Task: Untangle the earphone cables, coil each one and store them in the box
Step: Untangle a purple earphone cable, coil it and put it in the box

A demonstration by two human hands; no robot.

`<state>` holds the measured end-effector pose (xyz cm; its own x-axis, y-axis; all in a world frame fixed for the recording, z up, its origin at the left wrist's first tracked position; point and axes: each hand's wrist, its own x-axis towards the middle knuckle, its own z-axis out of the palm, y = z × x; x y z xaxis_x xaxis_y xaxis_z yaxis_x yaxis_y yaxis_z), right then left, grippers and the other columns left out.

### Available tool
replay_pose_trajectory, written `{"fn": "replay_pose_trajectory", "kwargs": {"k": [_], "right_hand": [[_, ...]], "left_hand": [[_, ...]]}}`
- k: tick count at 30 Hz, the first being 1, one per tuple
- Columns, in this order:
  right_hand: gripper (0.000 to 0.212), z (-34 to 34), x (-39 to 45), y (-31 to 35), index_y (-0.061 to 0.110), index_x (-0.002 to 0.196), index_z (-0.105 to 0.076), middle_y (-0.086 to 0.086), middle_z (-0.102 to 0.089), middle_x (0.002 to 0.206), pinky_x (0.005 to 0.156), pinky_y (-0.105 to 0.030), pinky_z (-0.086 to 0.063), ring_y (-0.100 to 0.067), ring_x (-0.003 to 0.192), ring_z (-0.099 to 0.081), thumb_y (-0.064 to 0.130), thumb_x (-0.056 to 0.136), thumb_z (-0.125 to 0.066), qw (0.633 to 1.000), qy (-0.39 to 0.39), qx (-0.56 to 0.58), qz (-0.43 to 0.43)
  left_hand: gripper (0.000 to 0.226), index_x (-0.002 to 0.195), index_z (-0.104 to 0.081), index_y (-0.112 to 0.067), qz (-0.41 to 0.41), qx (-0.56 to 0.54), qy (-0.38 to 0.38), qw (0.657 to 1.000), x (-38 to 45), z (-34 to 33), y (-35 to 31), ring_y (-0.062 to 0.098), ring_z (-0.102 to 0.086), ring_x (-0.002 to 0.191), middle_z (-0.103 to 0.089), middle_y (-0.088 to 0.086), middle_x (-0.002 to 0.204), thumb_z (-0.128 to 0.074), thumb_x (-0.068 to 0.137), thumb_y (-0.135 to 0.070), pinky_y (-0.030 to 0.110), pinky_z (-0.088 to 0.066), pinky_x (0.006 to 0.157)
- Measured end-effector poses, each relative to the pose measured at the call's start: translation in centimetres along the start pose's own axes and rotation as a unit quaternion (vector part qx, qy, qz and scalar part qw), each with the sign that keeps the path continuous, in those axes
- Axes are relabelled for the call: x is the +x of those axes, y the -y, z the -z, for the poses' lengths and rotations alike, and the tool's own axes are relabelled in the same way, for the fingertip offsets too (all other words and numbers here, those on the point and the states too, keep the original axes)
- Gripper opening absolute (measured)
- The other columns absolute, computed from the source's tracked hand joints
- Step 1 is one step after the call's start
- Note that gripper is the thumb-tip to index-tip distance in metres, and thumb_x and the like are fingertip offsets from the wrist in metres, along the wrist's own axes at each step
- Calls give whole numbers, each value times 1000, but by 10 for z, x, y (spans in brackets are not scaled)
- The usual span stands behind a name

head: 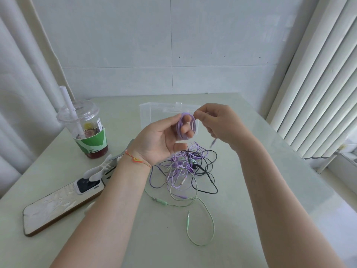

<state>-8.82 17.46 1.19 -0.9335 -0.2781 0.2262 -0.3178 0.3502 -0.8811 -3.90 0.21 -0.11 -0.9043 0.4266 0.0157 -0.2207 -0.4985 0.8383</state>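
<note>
Watching from my remote feed: left hand (160, 138) raised above the table (241, 190), fingers curled through a purple cable coil (186, 125) wound round them. Right hand (216, 122) pinches that coil's top strand between thumb and fingertips. Tangled cables (185, 171) lie beneath; clear box (146, 113) behind.

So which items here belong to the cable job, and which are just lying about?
Job: purple coil wound on left hand; right hand pinching its end; tangled cables; clear box.
Lying about: drink cup, phone, scissors.
</note>
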Motion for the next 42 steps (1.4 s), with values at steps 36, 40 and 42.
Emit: {"fn": "replay_pose_trajectory", "kwargs": {"k": [36,40,42], "right_hand": [[15,-11,-4,7,24,98,-64,8,-65,102,73,-10,-44,-9,87,-64,26,86,-71,988,39,-120,87],[16,-8,-6,8,16,102,-74,2,-74,90,73,-15,-51,-2,71,-66,13,91,-63,988,104,-96,67],[15,-7,-7,8,15,100,-76,-1,-75,86,67,-9,-47,4,64,-63,11,90,-65,988,102,-93,66]], "left_hand": [[38,74,-70,-15,58,134,-73,987,5,11,5,16,-56,63,-49,1,65,-40,97,-17,19,-35,41],[46,66,-74,-15,72,113,-62,989,6,13,7,13,-51,59,-46,0,63,-39,96,-13,18,-28,41],[43,68,-74,-12,79,97,-84,989,7,15,7,14,-55,59,-53,3,63,-41,94,-12,17,-31,41]]}}
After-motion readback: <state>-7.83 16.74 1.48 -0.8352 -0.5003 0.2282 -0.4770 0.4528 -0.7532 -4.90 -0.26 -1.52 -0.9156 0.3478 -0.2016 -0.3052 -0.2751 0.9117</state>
